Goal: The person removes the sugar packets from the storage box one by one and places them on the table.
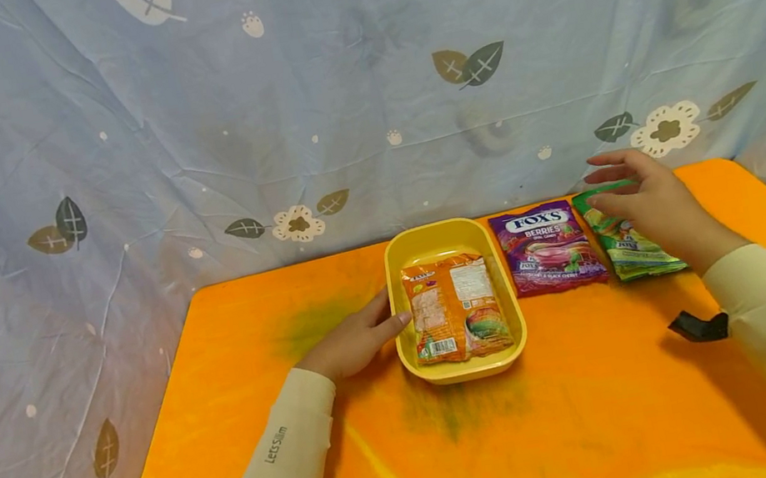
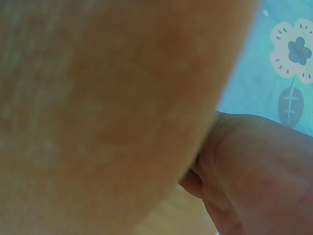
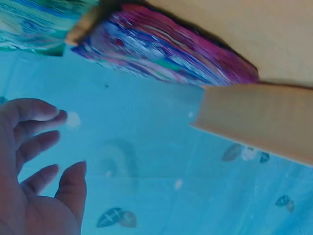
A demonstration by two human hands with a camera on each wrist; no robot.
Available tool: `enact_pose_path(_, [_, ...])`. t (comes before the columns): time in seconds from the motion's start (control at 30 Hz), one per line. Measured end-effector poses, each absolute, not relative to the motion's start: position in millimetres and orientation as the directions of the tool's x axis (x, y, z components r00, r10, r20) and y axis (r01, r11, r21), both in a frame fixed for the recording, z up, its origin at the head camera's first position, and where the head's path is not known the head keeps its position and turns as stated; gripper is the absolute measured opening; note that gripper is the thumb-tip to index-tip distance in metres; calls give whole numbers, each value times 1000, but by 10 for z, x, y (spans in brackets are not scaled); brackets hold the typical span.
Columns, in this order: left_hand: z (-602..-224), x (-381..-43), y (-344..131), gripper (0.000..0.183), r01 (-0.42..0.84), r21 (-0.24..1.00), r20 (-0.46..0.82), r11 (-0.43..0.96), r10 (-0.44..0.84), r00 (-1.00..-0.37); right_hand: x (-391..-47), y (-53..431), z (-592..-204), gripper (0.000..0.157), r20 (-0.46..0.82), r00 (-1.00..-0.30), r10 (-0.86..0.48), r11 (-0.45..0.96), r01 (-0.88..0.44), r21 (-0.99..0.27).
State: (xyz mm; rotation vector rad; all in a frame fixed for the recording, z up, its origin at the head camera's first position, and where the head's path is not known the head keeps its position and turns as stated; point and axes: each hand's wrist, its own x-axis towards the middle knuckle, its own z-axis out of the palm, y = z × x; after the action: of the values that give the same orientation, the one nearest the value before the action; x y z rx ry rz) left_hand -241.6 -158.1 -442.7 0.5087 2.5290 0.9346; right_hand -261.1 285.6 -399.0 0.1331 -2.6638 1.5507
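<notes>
A yellow plastic tub (image 1: 468, 374) stands near the middle of the table. An orange candy packet (image 1: 450, 304) lies inside it, a barcode on its visible side. My left hand (image 1: 354, 338) grips the tub's left side, thumb over the rim and fingers along the outer wall. Above the green candy packets (image 1: 631, 244) hovers my right hand (image 1: 659, 205), its fingers loosely bent and holding nothing. In the right wrist view the right hand (image 3: 44, 171) appears apart from the packets. A purple berry candy packet (image 1: 548, 249) lies between the tub and the green ones.
Orange cloth covers the table (image 1: 361, 471). A blue-grey patterned curtain (image 1: 361, 107) hangs behind and at both sides. By the right sleeve is a black strap-like piece (image 1: 700, 326). My own skin blocks most of the left wrist view.
</notes>
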Motion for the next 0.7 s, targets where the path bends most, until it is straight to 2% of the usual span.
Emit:
enact_pose_path(0.37, [-4435,-2409,-1590,72,186,665,-248,723,449,-858,-2581,2574,-3949,56,90,-982,-165,242,-129,-962])
enact_pose_path(0.7, [-4417,-2403,-1589,72,189,676,-242,712,456,-856,-2475,2171,-3893,54,59,-963,-263,139,-98,-985])
